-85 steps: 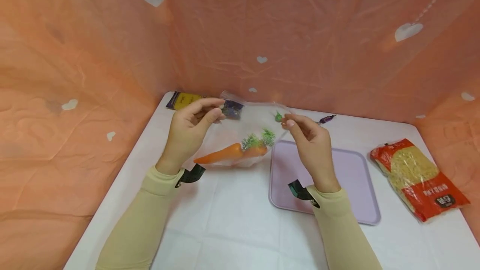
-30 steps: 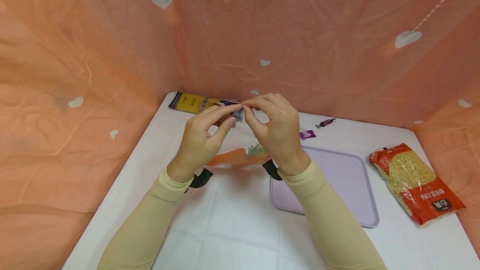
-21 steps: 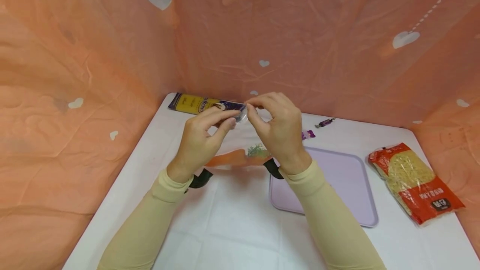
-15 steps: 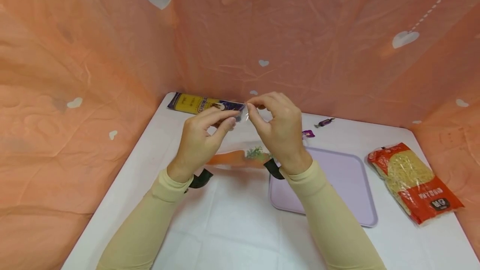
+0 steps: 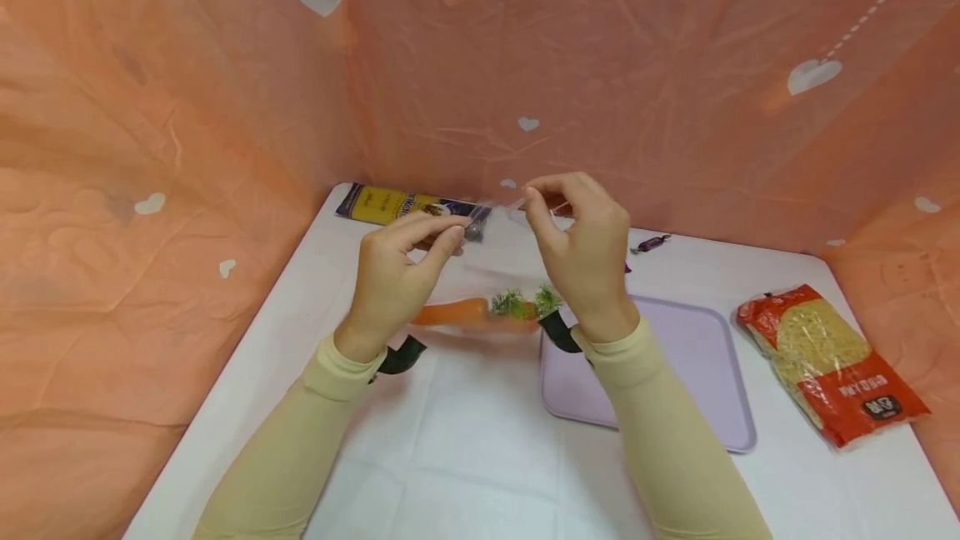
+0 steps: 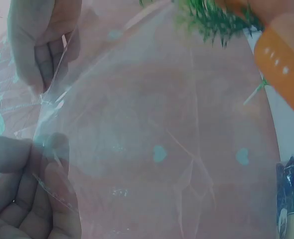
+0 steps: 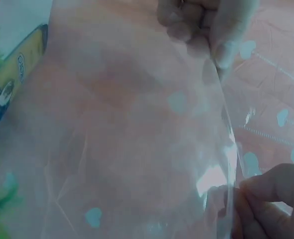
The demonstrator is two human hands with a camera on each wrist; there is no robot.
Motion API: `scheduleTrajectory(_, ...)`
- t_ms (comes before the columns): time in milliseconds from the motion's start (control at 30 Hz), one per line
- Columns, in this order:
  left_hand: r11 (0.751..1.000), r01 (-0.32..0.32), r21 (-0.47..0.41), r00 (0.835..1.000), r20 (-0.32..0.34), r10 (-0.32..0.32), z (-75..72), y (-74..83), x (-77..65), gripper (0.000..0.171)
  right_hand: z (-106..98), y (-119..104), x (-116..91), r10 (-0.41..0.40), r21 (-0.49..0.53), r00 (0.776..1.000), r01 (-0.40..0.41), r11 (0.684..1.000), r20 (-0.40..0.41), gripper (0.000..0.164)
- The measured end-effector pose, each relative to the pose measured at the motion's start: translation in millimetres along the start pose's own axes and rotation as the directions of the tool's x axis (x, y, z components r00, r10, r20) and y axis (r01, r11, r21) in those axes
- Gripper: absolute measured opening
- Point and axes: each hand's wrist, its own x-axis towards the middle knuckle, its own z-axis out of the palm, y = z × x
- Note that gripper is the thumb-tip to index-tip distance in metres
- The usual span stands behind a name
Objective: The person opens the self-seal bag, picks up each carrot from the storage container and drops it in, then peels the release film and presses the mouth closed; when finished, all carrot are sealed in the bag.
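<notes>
Both hands hold up a clear plastic bag by its upper edge. My left hand pinches the edge on the left between thumb and fingers. Opposite it, my right hand pinches the edge a short way to the right and slightly higher. Low in the bag lie an orange carrot and a second, partly hidden carrot, both with feathery green tops. In the left wrist view the clear film stretches away from the fingers. The right wrist view shows the same film with a shiny edge.
Behind the left hand lies a yellow-and-blue packet. A lilac tray sits under the right forearm. Farther right is a red pasta bag. A dark wrapped candy lies at the back, and a purple wrapper peeks out beside the right hand.
From wide apart, my hands came together at the bag's edge. Since then the right hand has moved right and slightly up, covering more of the purple wrapper; the left has barely moved.
</notes>
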Motion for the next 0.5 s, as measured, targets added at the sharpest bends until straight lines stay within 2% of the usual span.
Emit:
scheduleTrajectory(267,0.999,0.030,-0.044,1.000,-0.004,-0.030,3.6,0.8,-0.3,0.016,-14.3,13.0,-4.4,0.093,0.061,0.996,-0.093,0.994,-0.010,0.013)
scheduleTrajectory(500,0.999,0.047,-0.027,0.998,-0.035,-0.048,3.2,7.7,0.8,0.013,-23.5,27.6,-14.4,0.146,0.034,0.988,-0.145,0.989,-0.041,0.015)
